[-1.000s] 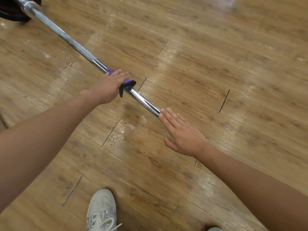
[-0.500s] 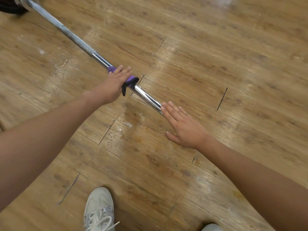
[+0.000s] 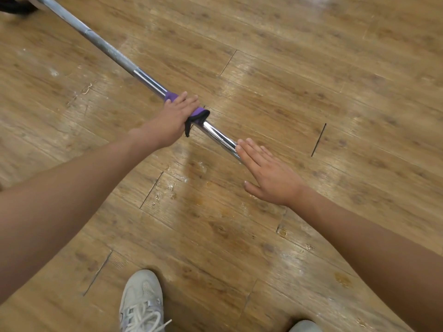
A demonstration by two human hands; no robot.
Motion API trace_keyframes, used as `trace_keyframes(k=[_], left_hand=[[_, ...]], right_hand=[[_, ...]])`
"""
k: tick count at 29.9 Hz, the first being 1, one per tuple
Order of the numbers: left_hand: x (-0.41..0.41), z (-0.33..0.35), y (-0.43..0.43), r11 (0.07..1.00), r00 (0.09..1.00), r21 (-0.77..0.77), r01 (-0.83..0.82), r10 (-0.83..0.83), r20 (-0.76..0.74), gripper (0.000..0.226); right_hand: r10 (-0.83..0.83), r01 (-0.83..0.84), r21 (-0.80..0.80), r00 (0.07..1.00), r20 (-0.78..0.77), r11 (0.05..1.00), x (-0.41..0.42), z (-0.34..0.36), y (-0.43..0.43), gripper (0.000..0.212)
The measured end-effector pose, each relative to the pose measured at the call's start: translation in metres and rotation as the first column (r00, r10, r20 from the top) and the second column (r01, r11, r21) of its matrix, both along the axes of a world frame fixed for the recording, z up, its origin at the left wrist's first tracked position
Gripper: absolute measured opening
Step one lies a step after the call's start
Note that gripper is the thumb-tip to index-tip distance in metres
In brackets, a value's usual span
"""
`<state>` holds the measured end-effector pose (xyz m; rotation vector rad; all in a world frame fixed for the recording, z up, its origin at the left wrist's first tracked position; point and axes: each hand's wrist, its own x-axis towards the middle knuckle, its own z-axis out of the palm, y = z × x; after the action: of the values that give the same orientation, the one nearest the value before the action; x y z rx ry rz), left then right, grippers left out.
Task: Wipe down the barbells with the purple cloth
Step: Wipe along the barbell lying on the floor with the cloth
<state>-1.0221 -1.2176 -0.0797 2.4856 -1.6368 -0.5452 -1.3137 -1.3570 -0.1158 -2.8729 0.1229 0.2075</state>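
Head view, looking down at a wooden plank floor (image 3: 311,68).

- One barbell (image 3: 107,47) in view. It runs slantwise over the floor from a dark weight plate (image 3: 12,7), blurred and mostly cut off in the top-left corner of the view, down toward the middle. The far stretch is dull and knurled, the near stretch bright chrome. Can't tell whether the bar rests on the planks or is propped clear of them.
- Purple cloth (image 3: 171,96) with a black edge is wrapped over the chrome stretch, partway along the bar. It shows on both sides of the gripping hand.
- Left hand (image 3: 176,118): fingers curled over the cloth and bar, clamping cloth to steel.
- Right hand (image 3: 268,173): flat, fingers straight and together, thumb out. Fingertips lie over the bar's near end. Holding nothing. Pressure on the bar can't be told.
- Pale laced shoe (image 3: 141,300) at the bottom edge, and the toe of a second shoe (image 3: 304,326) to its right.

Progress, as a judgement: mid-wipe on this bar. A short run of chrome between the cloth and the right fingertips gleams, but the shine doesn't prove it has been wiped. The long knurled run toward the plate looks like the bulk of the work left. The task names several barbells and no other is visible, so I'd put the job nearer its start than its finish.
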Motion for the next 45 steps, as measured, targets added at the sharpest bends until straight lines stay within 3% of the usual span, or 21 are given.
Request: trace_keyframes(k=[5,9,12,17,24,30,37,45], left_hand=[[-0.012,-0.003,-0.002,1.000,1.000,-0.017,0.025,-0.026,-0.014,0.070],[-0.009,-0.003,-0.007,0.999,1.000,-0.012,0.030,-0.030,-0.007,0.066],[-0.009,-0.001,-0.010,1.000,1.000,0.007,0.026,-0.026,0.000,0.066],[-0.013,-0.003,-0.011,0.999,1.000,-0.035,0.001,-0.001,0.001,0.068],[-0.027,-0.013,0.005,0.994,0.999,-0.103,-0.033,0.031,-0.021,0.074],[-0.003,0.000,-0.013,0.995,0.995,-0.021,-0.096,0.096,-0.024,0.075],[-0.028,-0.003,-0.010,0.996,0.998,-0.069,0.050,-0.053,-0.037,0.076],[-0.026,0.001,-0.029,0.999,0.999,-0.035,-0.021,0.022,0.034,0.067]], right_hand=[[-0.019,0.020,-0.037,1.000,0.011,0.999,0.000,0.000,-0.003,0.077],[-0.005,0.017,-0.171,0.998,0.070,0.985,-0.007,0.004,0.001,0.068],[-0.181,0.202,-0.187,0.976,0.122,0.961,-0.030,0.006,0.020,0.069],[-0.389,0.386,-0.211,0.921,0.028,0.898,-0.060,0.004,0.072,0.080],[-0.414,0.404,-0.241,0.910,0.011,0.882,-0.062,0.000,0.076,0.086],[-0.429,0.421,-0.211,0.903,0.008,0.882,-0.057,0.001,0.077,0.086],[-0.476,0.472,-0.162,0.879,0.020,0.866,-0.056,0.002,0.072,0.080],[-0.538,0.537,-0.055,0.843,0.001,0.842,-0.050,0.005,0.062,0.073]])
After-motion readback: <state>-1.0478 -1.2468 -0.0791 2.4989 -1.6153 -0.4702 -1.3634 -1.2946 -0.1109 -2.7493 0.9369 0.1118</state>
